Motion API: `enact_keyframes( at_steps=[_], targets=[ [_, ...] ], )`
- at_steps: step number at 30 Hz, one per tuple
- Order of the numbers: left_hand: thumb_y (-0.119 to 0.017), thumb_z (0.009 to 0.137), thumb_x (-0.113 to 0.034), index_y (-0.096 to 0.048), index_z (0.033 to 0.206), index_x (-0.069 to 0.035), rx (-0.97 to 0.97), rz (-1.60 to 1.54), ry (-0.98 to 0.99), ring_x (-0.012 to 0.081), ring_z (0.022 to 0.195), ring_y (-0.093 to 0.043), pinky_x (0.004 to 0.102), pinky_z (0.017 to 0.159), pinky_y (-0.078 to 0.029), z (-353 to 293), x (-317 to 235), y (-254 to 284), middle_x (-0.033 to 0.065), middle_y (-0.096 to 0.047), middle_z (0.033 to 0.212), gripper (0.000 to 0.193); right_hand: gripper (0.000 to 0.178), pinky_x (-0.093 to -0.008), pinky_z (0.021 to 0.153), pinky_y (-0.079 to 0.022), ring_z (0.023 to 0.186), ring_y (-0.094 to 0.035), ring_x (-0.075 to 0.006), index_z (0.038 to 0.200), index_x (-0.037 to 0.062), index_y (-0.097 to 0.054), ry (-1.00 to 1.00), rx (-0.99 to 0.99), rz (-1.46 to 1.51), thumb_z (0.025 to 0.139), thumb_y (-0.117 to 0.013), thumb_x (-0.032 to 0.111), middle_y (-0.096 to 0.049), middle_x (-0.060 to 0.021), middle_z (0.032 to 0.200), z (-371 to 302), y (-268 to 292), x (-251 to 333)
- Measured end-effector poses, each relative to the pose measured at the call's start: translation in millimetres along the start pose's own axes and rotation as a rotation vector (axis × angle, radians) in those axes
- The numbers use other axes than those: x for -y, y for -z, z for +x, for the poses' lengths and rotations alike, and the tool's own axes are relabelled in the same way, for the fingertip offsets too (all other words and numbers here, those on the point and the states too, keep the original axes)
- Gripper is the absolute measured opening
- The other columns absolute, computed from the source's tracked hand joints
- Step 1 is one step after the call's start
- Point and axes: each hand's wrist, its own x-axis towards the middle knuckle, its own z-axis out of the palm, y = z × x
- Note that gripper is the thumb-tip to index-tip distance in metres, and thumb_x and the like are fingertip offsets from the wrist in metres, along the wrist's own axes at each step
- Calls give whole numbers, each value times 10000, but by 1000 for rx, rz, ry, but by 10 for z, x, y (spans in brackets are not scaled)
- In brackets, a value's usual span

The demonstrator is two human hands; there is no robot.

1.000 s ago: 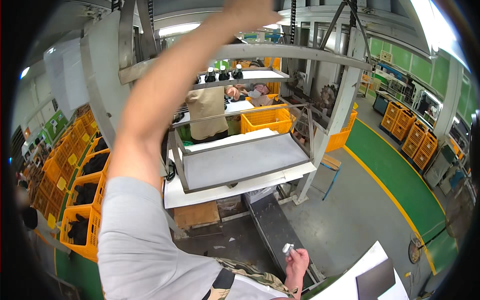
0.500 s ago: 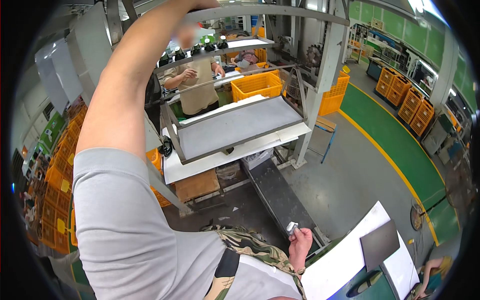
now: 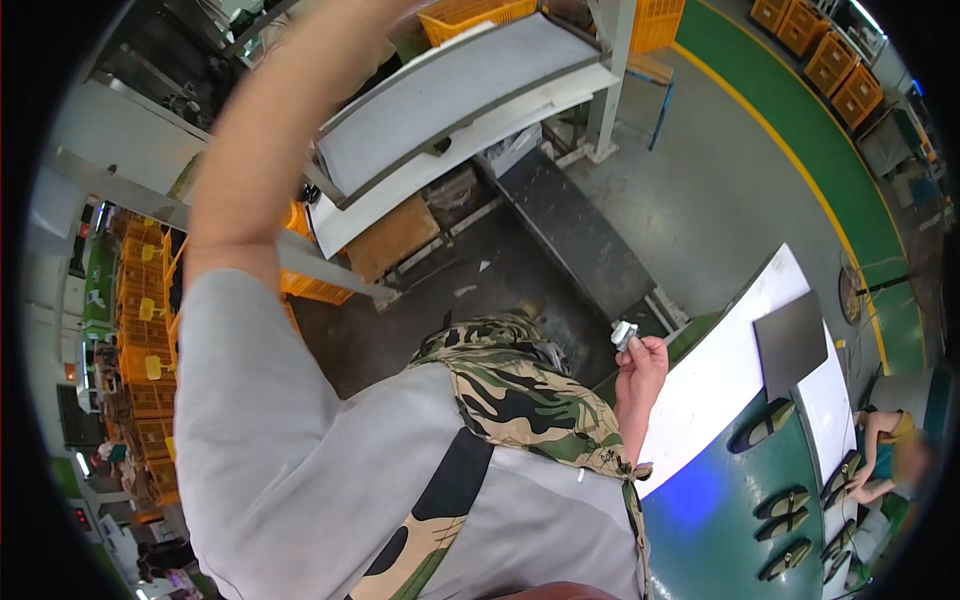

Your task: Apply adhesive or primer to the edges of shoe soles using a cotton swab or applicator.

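My right hand (image 3: 643,366) is raised over the near edge of the white board (image 3: 715,365), closed on a small white and silver piece (image 3: 624,335) held at the fingertips. Its exact kind is too small to make out. My left arm (image 3: 265,130) reaches up past the top edge of the picture, so the left hand and anything it touches are hidden. Beyond the arm is a metal-framed shelf (image 3: 450,100) with a pale, flat surface.
Several dark sandals (image 3: 785,512) lie on a green belt (image 3: 690,540) at the right. A dark flat panel (image 3: 790,343) rests on the white board. A co-worker's arms (image 3: 876,460) work at far right. Orange crates (image 3: 150,330) are stacked at left; a dark bench (image 3: 575,235) stands ahead.
The view has tipped down and right, bringing the sandals on the belt into sight. My left hand, partly seen at the top before, has left the picture. The right hand still holds the small piece.
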Motion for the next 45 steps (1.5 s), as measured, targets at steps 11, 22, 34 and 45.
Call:
enact_keyframes(
  at_steps=[11, 22, 34, 45],
  targets=[
    [-683, 779, -69, -312, 1434, -46, -523, -1229, 1465, 299, 878, -671, 402, 705, -586, -4151, 1186, -1765, 169, -565, 1187, 753, 150, -254, 553, -448, 584, -551, -140, 913, 43, -549, -108, -286, -125, 879, -635, -74, -599, -59, 733, -475, -26, -175],
    [-707, 891, -234, -588, 1220, 5, -1154, -122, 1419, 248, 895, -653, 352, 780, -541, -7419, 3040, 40, 154, -658, 1042, 423, 162, -260, 507, -434, 525, -534, -131, 890, 57, -551, -394, -373, -327, 860, -636, -78, -596, -48, 686, 55, -19, -699],
    [-638, 947, -287, -448, 1410, 71, -492, 404, 1591, 320, 1310, -461, 378, 1136, -329, -6287, 3033, -640, 229, -503, 1417, 615, 149, -238, 519, -414, 554, -530, -123, 839, 47, -562, -228, -451, -347, 835, -675, -50, -585, -38, 700, 40, -117, -463],
    [-409, 859, -779, -254, 1475, 81, 125, -2202, 1593, 462, 1448, -221, 568, 1187, -197, -3028, 405, -3427, 284, -247, 1560, 1069, 140, -281, 554, -464, 570, -566, -147, 887, 84, -601, 343, -821, 351, 887, -637, -51, -633, -50, 723, -1989, 169, -168]
  ],
)
